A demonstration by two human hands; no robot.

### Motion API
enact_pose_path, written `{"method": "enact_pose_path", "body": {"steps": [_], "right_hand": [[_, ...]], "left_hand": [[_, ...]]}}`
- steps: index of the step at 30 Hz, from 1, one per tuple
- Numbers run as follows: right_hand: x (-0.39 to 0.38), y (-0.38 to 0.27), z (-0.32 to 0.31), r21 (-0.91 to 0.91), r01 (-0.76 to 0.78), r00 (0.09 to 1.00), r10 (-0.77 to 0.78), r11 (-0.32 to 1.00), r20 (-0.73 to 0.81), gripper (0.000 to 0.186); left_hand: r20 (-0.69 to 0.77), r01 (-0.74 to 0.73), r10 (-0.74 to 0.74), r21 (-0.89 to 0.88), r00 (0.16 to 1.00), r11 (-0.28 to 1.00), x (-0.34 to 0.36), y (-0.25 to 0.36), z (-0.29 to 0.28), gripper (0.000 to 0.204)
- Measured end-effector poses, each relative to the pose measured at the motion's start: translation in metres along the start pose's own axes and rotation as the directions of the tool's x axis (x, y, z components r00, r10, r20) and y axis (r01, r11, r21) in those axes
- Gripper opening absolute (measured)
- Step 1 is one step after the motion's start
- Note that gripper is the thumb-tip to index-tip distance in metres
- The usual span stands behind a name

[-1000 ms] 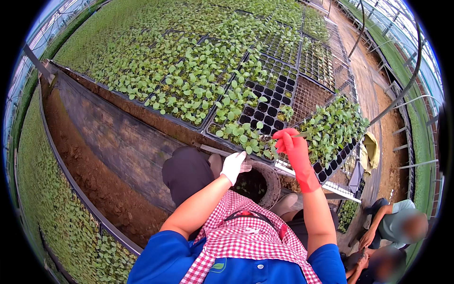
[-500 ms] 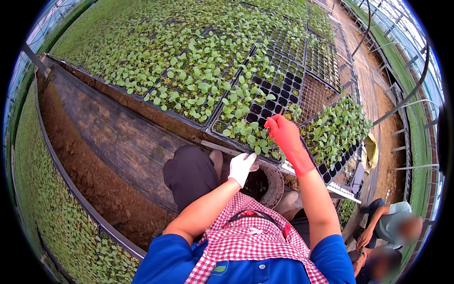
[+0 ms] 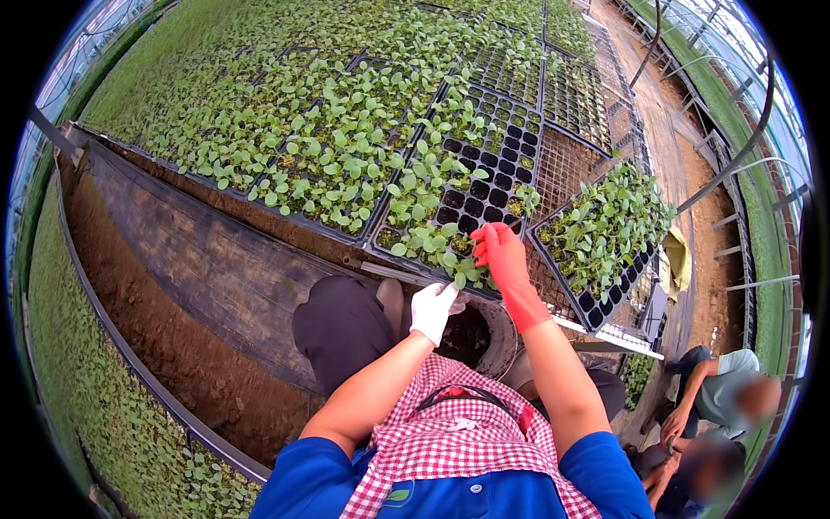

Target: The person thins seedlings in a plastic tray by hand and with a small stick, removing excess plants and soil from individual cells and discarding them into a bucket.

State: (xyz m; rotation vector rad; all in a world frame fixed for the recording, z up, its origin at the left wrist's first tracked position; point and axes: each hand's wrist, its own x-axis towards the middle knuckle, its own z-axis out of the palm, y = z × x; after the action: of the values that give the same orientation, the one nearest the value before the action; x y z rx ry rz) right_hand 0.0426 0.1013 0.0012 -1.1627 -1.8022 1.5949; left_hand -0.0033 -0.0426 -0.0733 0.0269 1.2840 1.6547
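Observation:
My right hand (image 3: 506, 264), in a red rubber glove, is over the near edge of a black seedling tray (image 3: 472, 206). Its fingers are curled together among the leaves, and whatever they pinch is hidden. My left hand (image 3: 432, 311), in a white glove, hovers above a round bucket (image 3: 501, 336) with dark contents. Its fingers are closed, with a green leaf by the fingertips; I cannot make out what it holds. Leafy seedlings (image 3: 424, 242) fill the left and near cells of the tray, while several cells at its middle and right look dark and bare.
Beside it on the right, another seedling tray (image 3: 596, 229) lies askew on a wire mesh bench (image 3: 562, 177). Many planted trays (image 3: 328, 147) spread to the far left. A yellow cloth (image 3: 677, 259) hangs at the right. Two people (image 3: 722, 406) sit at lower right.
My right hand has come slightly down and left, to the tray's near edge. The left hand stays above the bucket. The whole view has shifted a little.

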Motion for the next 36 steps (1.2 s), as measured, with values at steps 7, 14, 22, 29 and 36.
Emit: {"method": "enact_pose_path", "body": {"steps": [7,14,22,29,36], "right_hand": [[-0.018,0.021,-0.013,0.202,0.004,1.000,0.000,0.979,-0.018,0.030],[-0.022,0.017,-0.031,0.387,0.081,0.993,-0.039,0.918,-0.115,0.032],[-0.058,-0.022,-0.124,0.416,0.304,0.930,-0.172,0.857,-0.325,0.036],[-0.120,0.008,-0.253,0.172,0.191,0.913,-0.110,0.966,-0.392,0.034],[-0.116,0.039,-0.263,-0.003,0.049,0.945,-0.048,0.999,-0.325,0.033]], "left_hand": [[0.006,-0.034,0.034,0.026,0.999,0.999,0.004,-0.003,-0.002,0.034],[0.016,-0.033,0.033,0.004,0.999,0.999,0.002,-0.003,-0.002,0.022],[0.230,0.101,-0.140,0.174,0.963,0.980,-0.022,-0.006,0.010,0.030],[0.768,-0.685,-0.047,0.594,0.638,0.422,-0.054,-0.008,0.094,0.029],[0.898,-0.894,0.088,0.439,0.432,-0.093,-0.037,-0.018,0.179,0.038]]}}
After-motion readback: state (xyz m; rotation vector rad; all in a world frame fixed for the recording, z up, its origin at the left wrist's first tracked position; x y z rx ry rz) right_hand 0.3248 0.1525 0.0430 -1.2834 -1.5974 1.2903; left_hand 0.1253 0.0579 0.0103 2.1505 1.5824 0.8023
